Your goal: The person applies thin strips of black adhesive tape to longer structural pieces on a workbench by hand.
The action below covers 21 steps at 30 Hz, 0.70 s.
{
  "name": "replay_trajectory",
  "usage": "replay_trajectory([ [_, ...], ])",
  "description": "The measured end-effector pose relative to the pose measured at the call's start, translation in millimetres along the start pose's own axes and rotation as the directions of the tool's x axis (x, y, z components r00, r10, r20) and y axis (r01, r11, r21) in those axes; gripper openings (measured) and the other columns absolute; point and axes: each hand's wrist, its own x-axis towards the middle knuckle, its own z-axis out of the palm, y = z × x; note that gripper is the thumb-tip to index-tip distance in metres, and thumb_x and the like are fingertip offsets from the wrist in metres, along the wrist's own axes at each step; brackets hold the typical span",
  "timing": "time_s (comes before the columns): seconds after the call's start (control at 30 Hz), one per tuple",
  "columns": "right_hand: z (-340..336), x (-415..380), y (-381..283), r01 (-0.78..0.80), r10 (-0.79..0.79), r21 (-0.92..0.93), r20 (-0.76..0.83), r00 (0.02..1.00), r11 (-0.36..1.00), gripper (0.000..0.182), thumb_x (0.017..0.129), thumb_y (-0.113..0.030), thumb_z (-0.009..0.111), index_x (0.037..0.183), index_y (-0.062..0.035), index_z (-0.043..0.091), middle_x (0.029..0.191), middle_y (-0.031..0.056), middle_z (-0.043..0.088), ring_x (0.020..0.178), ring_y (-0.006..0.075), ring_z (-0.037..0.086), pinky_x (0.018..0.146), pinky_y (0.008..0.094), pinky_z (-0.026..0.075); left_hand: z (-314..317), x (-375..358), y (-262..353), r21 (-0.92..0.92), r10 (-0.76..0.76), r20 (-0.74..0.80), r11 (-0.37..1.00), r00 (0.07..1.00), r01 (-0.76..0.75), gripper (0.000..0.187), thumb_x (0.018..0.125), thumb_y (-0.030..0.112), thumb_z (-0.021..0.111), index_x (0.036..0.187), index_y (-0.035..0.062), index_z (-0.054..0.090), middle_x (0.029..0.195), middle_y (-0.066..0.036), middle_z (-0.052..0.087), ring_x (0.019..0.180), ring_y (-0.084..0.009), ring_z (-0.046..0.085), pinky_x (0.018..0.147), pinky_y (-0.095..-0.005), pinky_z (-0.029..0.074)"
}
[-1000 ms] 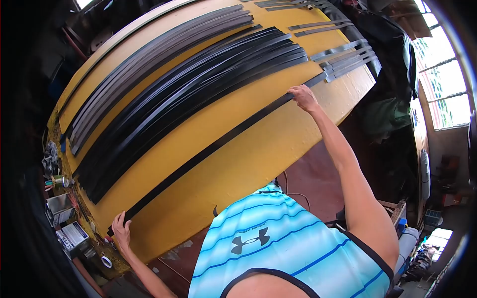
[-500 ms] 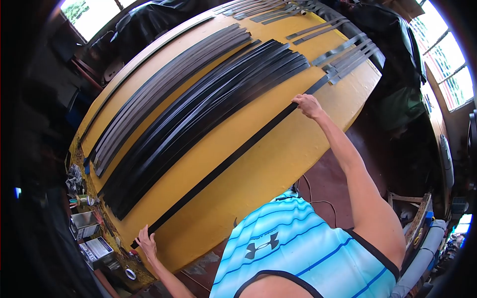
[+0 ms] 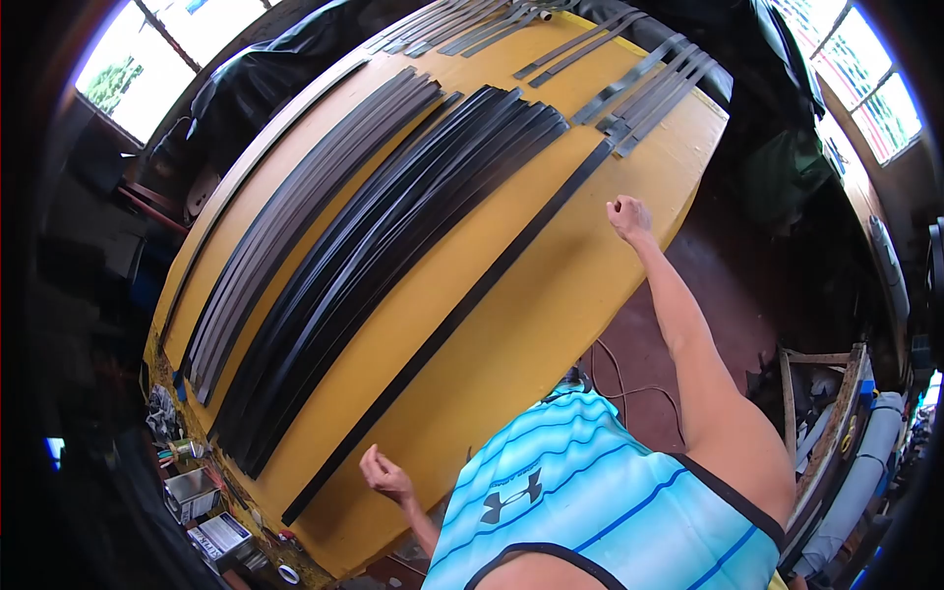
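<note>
A single long black strip (image 3: 462,307) lies diagonally across the yellow curved surface (image 3: 536,324), its upper end meeting several grey strips (image 3: 661,96). My left hand (image 3: 387,476) hovers to the right of the strip's lower part, apart from it, fingers loosely bent and empty. Right of the strip's upper part is my right hand (image 3: 629,217), its fingers curled into a loose fist with nothing visible in them. To the left lies a thick bundle of black strips (image 3: 379,265), and beyond that a bundle of brownish-grey strips (image 3: 305,221).
More grey strips (image 3: 462,25) lie along the far end. Metal cans (image 3: 221,539) and a white tape roll (image 3: 288,573) sit at the lower left edge. A cable (image 3: 619,388) runs across the reddish floor (image 3: 698,295). A wooden frame (image 3: 831,433) stands at the right.
Both hands have let go of the long black strip, which now lies on the yellow surface. My left hand moved right and away from its lower end; my right hand moved off to the right.
</note>
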Motion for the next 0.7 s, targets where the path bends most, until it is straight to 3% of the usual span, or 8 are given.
replay_trajectory([
  [0.07, 5.0, 4.5, 15.6, 0.027, -0.023, 0.064, -0.055, 0.998, 0.998, 0.022, 0.089, -0.027, 0.057, 0.088, -0.0079, 0.069, 0.091, 0.0139, 0.072, 0.088, 0.0332, 0.069, 0.077, 0.0449, 0.054, 37.3, -20.1, 57.3, -0.177, -0.079, 0.203, 0.977, 0.976, 0.116, 0.020, 0.089, -0.006, 0.056, 0.102, 0.0007, 0.070, 0.100, -0.017, 0.067, 0.091, -0.0340, 0.066, 0.077, -0.0398, 0.054],
  [0.13, 6.8, 19.4, 30.4, 0.059, -0.045, 0.130, -0.107, 0.993, 0.990, 0.023, 0.089, -0.027, 0.055, 0.085, -0.0074, 0.068, 0.091, 0.0141, 0.072, 0.087, 0.0333, 0.069, 0.077, 0.0445, 0.054, 69.7, -33.1, 104.5, -0.310, 0.144, 0.249, 0.949, 0.958, -0.063, 0.017, 0.085, -0.008, 0.057, 0.094, 0.0014, 0.069, 0.098, -0.016, 0.068, 0.090, -0.0333, 0.067, 0.075, -0.0380, 0.054],
  [0.2, 5.8, 38.9, 40.1, 0.197, -0.193, 0.054, -0.081, 0.978, 0.979, 0.023, 0.089, -0.025, 0.052, 0.084, -0.0068, 0.066, 0.090, 0.0150, 0.071, 0.087, 0.0339, 0.069, 0.077, 0.0444, 0.054, 91.1, -42.3, 148.2, -0.370, 0.174, 0.310, 0.928, 0.935, -0.050, 0.015, 0.083, -0.009, 0.058, 0.089, 0.0016, 0.068, 0.097, -0.016, 0.068, 0.090, -0.0329, 0.067, 0.075, -0.0378, 0.054],
  [0.23, 4.2, 50.3, 42.9, 0.196, -0.191, 0.064, -0.084, 0.978, 0.978, 0.023, 0.089, -0.025, 0.052, 0.084, -0.0068, 0.066, 0.090, 0.0150, 0.071, 0.087, 0.0339, 0.069, 0.077, 0.0444, 0.054, 100.1, -41.4, 164.8, -0.427, 0.205, 0.368, 0.904, 0.907, -0.031, 0.014, 0.081, -0.009, 0.058, 0.085, 0.0018, 0.067, 0.096, -0.016, 0.069, 0.089, -0.0324, 0.067, 0.074, -0.0376, 0.055],
  [0.43, -8.9, 116.0, 48.1, 0.050, -0.052, 0.183, 0.009, 0.999, 0.982, 0.017, 0.086, -0.026, 0.064, 0.088, -0.0085, 0.065, 0.094, 0.0136, 0.069, 0.093, 0.0316, 0.068, 0.080, 0.0445, 0.053, 129.7, -14.3, 212.0, -0.402, 0.199, 0.388, 0.915, 0.900, -0.029, 0.012, 0.080, -0.009, 0.059, 0.082, 0.0014, 0.065, 0.093, -0.015, 0.069, 0.087, -0.0314, 0.067, 0.073, -0.0374, 0.054],
  [0.5, 5.8, 133.4, 53.2, 0.211, -0.174, 0.141, -0.237, 0.956, 0.967, 0.025, 0.083, -0.030, 0.074, 0.095, -0.0102, 0.064, 0.102, 0.0113, 0.066, 0.095, 0.0309, 0.067, 0.083, 0.0448, 0.053, 132.8, -3.5, 221.8, -0.368, 0.209, 0.363, 0.927, 0.908, -0.066, 0.010, 0.081, -0.007, 0.060, 0.084, 0.0004, 0.066, 0.092, -0.015, 0.068, 0.085, -0.0299, 0.067, 0.072, -0.0360, 0.054],
  [0.63, 15.3, 158.2, 58.1, 0.246, -0.209, 0.144, -0.233, 0.950, 0.959, 0.031, 0.082, -0.032, 0.077, 0.101, -0.0111, 0.063, 0.105, 0.0098, 0.061, 0.096, 0.0317, 0.066, 0.084, 0.0447, 0.053, 144.3, 10.1, 239.0, -0.304, 0.140, 0.406, 0.953, 0.903, -0.011, 0.008, 0.085, -0.003, 0.062, 0.090, -0.0002, 0.069, 0.091, -0.013, 0.068, 0.079, -0.0253, 0.066, 0.069, -0.0338, 0.052],
  [0.7, 18.1, 164.0, 61.6, 0.239, -0.203, 0.173, -0.204, 0.958, 0.955, 0.023, 0.087, -0.029, 0.072, 0.099, -0.0106, 0.064, 0.101, 0.0097, 0.059, 0.096, 0.0313, 0.065, 0.082, 0.0445, 0.053, 152.4, 14.0, 249.0, -0.270, 0.103, 0.470, 0.962, 0.877, 0.032, 0.007, 0.088, 0.001, 0.064, 0.092, 0.0004, 0.070, 0.089, -0.012, 0.068, 0.074, -0.0235, 0.065, 0.066, -0.0331, 0.052],
])
